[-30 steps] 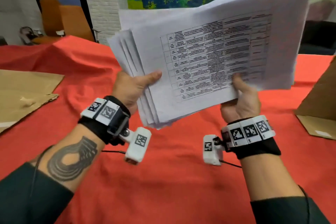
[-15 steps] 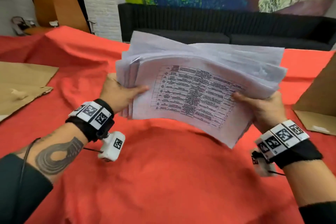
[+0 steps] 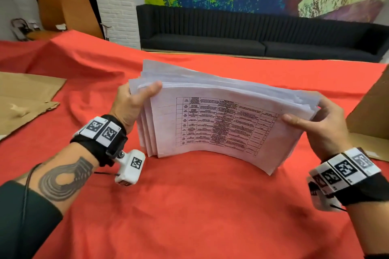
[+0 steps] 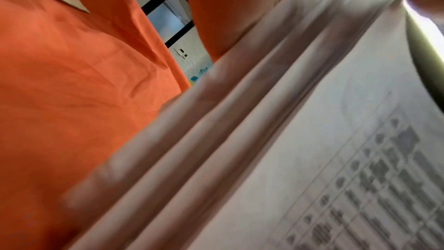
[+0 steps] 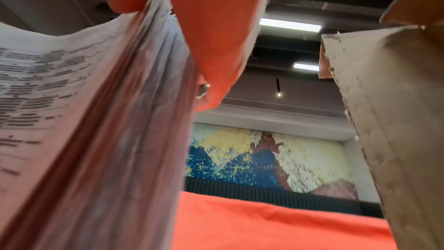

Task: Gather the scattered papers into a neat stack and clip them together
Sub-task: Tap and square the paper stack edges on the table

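A thick stack of white papers (image 3: 223, 124) stands on its long edge on the red cloth (image 3: 189, 206), bowed toward me, a printed table on the front sheet. The sheet edges at the left end are staggered. My left hand (image 3: 134, 101) grips the left end, thumb on the front near the top. My right hand (image 3: 315, 120) grips the right end, thumb on the front sheet and fingers behind. The left wrist view shows the papers (image 4: 288, 140) close up and blurred. In the right wrist view the papers (image 5: 96, 121) fill the left side. No clip is in view.
Flat brown cardboard (image 3: 25, 99) lies on the cloth at the left. An upright cardboard piece (image 3: 370, 115) stands close to my right hand. A long black sofa (image 3: 252, 35) runs along the wall beyond the table.
The stack came down from in front of me to stand on its edge on the cloth. Both hands slid out to its two ends.
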The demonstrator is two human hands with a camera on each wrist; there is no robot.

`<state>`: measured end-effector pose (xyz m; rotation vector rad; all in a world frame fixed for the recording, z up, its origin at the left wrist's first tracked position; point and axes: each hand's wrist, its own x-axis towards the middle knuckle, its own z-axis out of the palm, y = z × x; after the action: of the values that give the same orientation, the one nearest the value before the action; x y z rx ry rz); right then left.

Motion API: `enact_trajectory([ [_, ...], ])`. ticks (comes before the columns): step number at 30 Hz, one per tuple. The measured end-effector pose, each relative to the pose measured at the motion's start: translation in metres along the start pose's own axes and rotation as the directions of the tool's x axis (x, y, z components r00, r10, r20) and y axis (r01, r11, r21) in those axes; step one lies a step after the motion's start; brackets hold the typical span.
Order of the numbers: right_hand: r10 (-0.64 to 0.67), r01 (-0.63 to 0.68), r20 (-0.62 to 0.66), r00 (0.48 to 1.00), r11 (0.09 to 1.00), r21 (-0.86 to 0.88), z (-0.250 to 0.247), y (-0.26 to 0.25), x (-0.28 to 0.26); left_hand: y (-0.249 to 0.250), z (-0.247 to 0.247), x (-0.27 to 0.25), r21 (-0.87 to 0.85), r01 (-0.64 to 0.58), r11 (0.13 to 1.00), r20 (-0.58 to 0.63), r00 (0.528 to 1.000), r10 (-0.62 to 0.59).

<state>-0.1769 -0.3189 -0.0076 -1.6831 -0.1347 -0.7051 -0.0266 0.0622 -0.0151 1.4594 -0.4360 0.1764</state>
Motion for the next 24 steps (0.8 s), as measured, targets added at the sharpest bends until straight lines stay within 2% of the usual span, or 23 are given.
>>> enact_trajectory([
  [2,-0.011,0.016,0.044,0.999,0.991,-0.133,-0.005,-0.008,0.004,0.017,0.002,0.012,0.036,-0.070,0.997,-0.088,0.993,0.073],
  [3,-0.006,0.020,0.073,0.997,0.983,-0.181,-0.006,-0.012,0.007,0.030,0.004,0.018,0.126,-0.134,0.983,-0.110,0.983,0.148],
  [4,0.002,0.020,0.100,0.995,0.976,-0.218,-0.007,-0.015,0.009,0.044,0.007,0.024,0.265,-0.222,0.938,-0.078,0.965,0.250],
  [5,0.008,0.024,0.124,0.992,0.968,-0.250,-0.008,-0.017,0.011,0.056,0.010,0.029,0.432,-0.325,0.841,0.018,0.936,0.352],
  [6,0.015,0.024,0.138,0.990,0.959,-0.281,-0.010,-0.018,0.013,0.066,0.015,0.032,0.597,-0.428,0.678,0.164,0.893,0.419],
  [7,0.022,0.025,0.146,0.989,0.951,-0.309,-0.011,-0.018,0.015,0.075,0.021,0.033,0.718,-0.519,0.463,0.331,0.841,0.428],
  [8,0.030,0.022,0.151,0.988,0.943,-0.333,-0.012,-0.019,0.017,0.079,0.027,0.035,0.775,-0.583,0.243,0.478,0.793,0.378],
  [9,0.037,0.022,0.162,0.986,0.936,-0.352,-0.011,-0.021,0.018,0.083,0.038,0.034,0.768,-0.635,0.078,0.593,0.752,0.288],
  [10,0.040,0.026,0.168,0.985,0.929,-0.370,-0.010,-0.022,0.019,0.083,0.048,0.035,0.737,-0.675,-0.005,0.665,0.724,0.183],
  [11,0.042,0.029,0.174,0.984,0.922,-0.387,-0.009,-0.024,0.019,0.080,0.057,0.037,0.709,-0.705,-0.030,0.704,0.704,0.092],
  [13,0.066,0.016,0.180,0.981,0.908,-0.418,-0.010,-0.028,0.018,0.072,0.069,0.042,0.694,-0.720,0.007,0.720,0.694,-0.021],
  [16,0.088,0.032,0.180,0.980,0.818,-0.574,-0.011,-0.040,0.014,0.071,0.069,0.048,0.740,-0.666,0.089,0.672,0.729,-0.133],
  [18,0.078,0.079,0.171,0.982,0.654,-0.753,-0.003,-0.055,0.013,0.070,0.068,0.047,0.745,-0.662,0.084,0.666,0.728,-0.164],
  [20,0.127,0.140,0.211,0.969,0.417,-0.898,0.017,-0.073,0.014,0.067,0.070,0.044,0.747,-0.662,0.063,0.661,0.729,-0.181],
  [22,0.225,0.241,0.272,0.936,0.157,-0.958,0.048,-0.087,0.017,0.064,0.075,0.041,0.742,-0.670,0.030,0.661,0.723,-0.201],
  [23,0.256,0.290,0.296,0.920,0.064,-0.955,0.066,-0.090,0.020,0.062,0.078,0.039,0.731,-0.682,0.013,0.669,0.713,-0.211],
  [24,0.275,0.329,0.318,0.907,0.009,-0.944,0.084,-0.092,0.023,0.060,0.082,0.038,0.719,-0.695,0.003,0.678,0.701,-0.220],
])
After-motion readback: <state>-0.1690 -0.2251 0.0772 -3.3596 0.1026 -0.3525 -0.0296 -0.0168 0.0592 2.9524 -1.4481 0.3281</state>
